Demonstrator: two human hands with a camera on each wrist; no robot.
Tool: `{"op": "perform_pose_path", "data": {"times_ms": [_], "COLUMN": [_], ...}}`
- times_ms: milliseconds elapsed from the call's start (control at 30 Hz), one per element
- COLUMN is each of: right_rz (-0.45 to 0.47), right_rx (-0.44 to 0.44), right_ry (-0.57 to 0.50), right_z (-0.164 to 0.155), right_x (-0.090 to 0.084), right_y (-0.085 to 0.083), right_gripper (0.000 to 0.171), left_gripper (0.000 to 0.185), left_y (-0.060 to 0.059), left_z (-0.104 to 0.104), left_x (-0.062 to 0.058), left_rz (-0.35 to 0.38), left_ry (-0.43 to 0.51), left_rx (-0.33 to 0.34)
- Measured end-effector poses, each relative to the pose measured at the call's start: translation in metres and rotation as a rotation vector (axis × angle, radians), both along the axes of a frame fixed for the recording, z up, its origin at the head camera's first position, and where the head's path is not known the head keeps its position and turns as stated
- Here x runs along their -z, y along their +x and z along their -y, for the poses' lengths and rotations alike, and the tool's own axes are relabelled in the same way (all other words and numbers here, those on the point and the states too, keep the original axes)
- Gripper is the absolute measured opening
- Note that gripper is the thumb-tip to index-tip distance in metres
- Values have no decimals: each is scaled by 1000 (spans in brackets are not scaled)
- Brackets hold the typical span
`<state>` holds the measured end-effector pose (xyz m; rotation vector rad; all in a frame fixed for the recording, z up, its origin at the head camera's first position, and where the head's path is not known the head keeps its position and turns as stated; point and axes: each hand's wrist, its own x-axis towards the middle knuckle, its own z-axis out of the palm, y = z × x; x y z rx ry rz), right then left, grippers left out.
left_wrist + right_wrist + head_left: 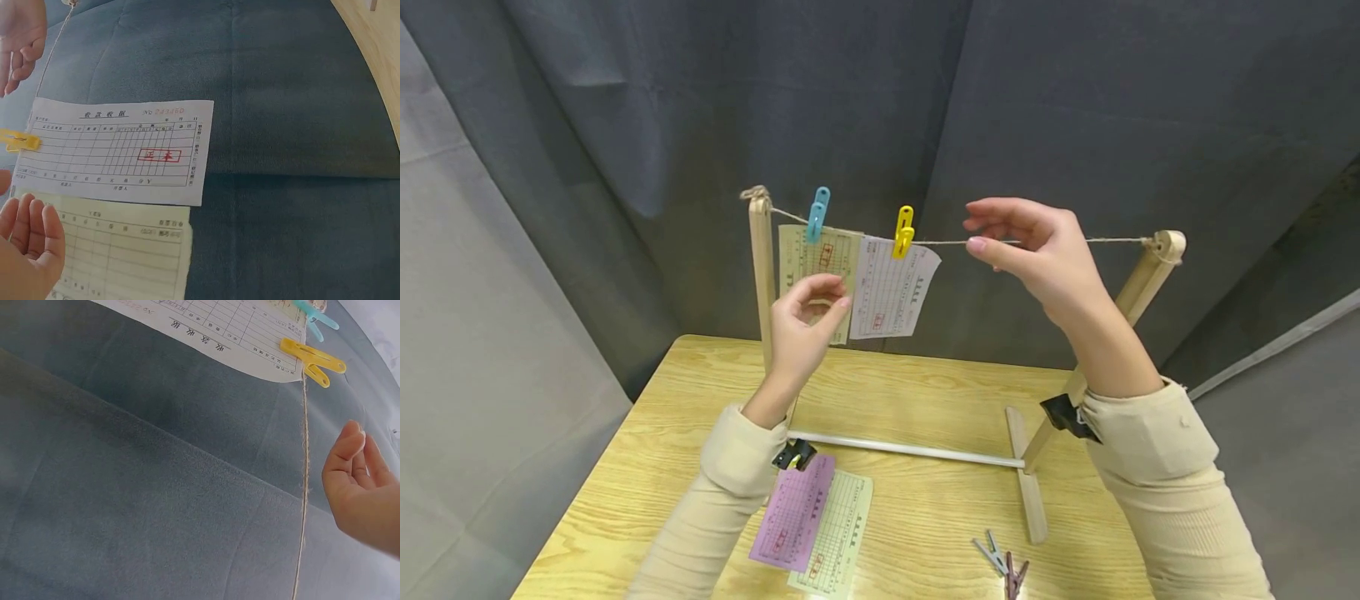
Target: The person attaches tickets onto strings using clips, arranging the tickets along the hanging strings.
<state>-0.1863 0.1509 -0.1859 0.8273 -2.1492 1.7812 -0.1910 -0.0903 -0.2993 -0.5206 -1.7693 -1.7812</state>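
A string (1037, 242) is running between two posts of a frame standing on the bench (917, 400), with two receipts (887, 292) hanging from it by clothespins (903, 230) toward the left post. Two more receipts (816, 525) are lying on the bench before the frame at the left, and spare clothespins (1003, 567) are lying before it at the right.

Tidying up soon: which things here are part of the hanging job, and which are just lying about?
In the job: string, yellow peg, white slip, blue peg, cream slip, wooden stand, both hands.
Lying about: purple slip, spare pegs on the table.
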Motion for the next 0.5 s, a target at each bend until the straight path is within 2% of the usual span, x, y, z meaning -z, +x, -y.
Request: {"op": "perform_pose_path", "data": {"times_ms": [167, 500], "right_rz": [6, 15], "right_rx": [-29, -23], "right_ry": [-26, 16], "right_z": [-8, -22], "right_x": [8, 25], "right_y": [7, 19], "right_gripper": [27, 31], "left_gripper": [22, 21], "left_y": [5, 19], "left_z": [8, 20], "left_x": [6, 13], "left_rz": [-20, -44], "left_ry": [-27, -89], "left_rx": [26, 62]}}
